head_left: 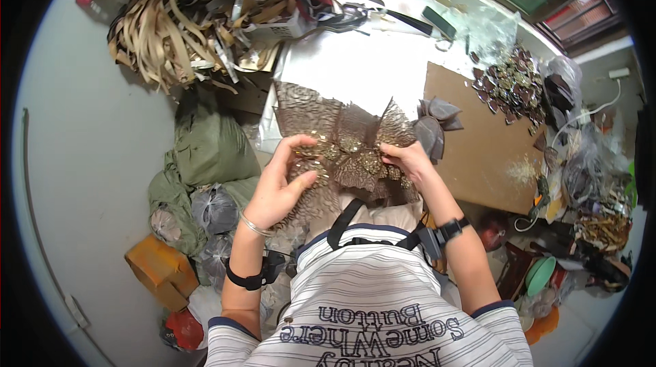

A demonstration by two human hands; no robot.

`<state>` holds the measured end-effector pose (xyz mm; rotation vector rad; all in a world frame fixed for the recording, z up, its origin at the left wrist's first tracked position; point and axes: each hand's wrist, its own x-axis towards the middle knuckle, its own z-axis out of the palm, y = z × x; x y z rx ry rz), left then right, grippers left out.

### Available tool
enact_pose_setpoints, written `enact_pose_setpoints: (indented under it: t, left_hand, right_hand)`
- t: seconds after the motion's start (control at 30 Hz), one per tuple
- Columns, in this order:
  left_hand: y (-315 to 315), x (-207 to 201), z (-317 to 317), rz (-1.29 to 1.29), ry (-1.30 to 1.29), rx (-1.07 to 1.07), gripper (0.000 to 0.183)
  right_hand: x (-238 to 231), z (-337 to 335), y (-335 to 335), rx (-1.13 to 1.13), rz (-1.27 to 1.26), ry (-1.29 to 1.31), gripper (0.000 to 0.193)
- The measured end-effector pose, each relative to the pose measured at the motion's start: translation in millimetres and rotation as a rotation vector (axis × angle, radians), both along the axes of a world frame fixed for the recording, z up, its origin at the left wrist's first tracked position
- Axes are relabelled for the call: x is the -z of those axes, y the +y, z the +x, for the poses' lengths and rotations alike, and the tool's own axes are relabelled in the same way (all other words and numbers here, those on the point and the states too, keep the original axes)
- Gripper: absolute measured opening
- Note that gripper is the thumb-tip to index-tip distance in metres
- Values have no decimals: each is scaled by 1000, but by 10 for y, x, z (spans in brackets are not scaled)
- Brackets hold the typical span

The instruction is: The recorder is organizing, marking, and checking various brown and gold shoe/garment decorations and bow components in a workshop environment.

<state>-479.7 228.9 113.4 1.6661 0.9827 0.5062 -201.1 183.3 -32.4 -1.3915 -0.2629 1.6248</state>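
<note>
Brown crinkled leather-like pieces lie across the near edge of the white work surface and hang toward my lap, with clusters of gold beads or studs among them. My left hand is at their left side, thumb and fingers spread apart around a gold-dotted part; its fingertips seem to touch it. On the right, my right hand pinches a brown piece with gold trim, whose pointed tip sticks up; some of its fingers are hidden beneath. Just beyond that hand sit grey leaf-shaped pieces.
A brown board on the right bears a heap of dark and gold pieces. Tan and dark strips pile up at the far left. A phone lies at the back. Green sacks and an orange-brown box stand lower left.
</note>
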Motion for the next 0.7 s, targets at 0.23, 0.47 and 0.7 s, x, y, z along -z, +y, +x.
enact_pose_setpoints:
  t: [0.23, 0.47, 0.7]
  left_hand:
    - [-121, -392, 266, -384, -424, -153, 111]
    - [-55, -329, 434, -534, -313, -72, 81]
    - [152, -358, 424, -650, -240, -11, 24]
  right_hand:
    - [166, -11, 216, -662, 98, -1380, 79]
    - [-1497, -168, 144, -227, 254, 223, 42]
    - [-1640, -261, 66, -53, 295, -25, 23]
